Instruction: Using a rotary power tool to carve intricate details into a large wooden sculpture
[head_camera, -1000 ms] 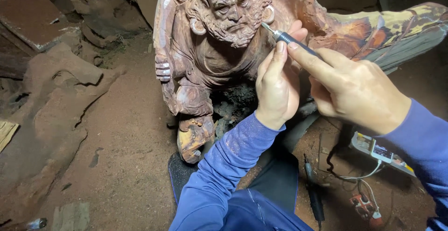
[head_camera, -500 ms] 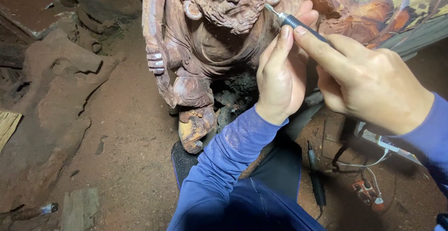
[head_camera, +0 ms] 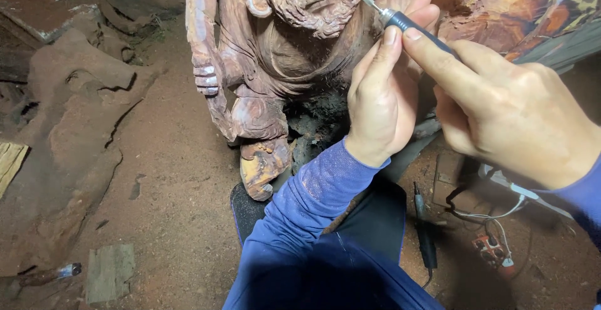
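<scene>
Head view, looking down. A reddish wooden carving (head_camera: 282,53) of a bearded figure fills the upper middle of the frame, standing on dusty red ground (head_camera: 169,178).

The right hand (head_camera: 513,113), at centre right, pinches a slim dark pen-like tool (head_camera: 407,25) between thumb and forefinger, closed firmly round it. The left hand (head_camera: 382,91), in a blue sleeve (head_camera: 313,210), is curled beside it with its fingertips resting on the tool's front end, steadying rather than gripping.

The tool lies in the upper middle of the frame. Its long axis runs diagonally, from lower right inside the right hand to upper left, and its small metal tip points up-left, touching or just off the carving beside the beard; which, I cannot tell.

Risk, as a judgement: the tip could skid across the fine beard detail and scar it if the steadying fingers shift, or nick those fingertips, which sit very near it.

Lower right: a second dark tool (head_camera: 426,235), white wires (head_camera: 494,213), a small red device (head_camera: 491,253).
</scene>
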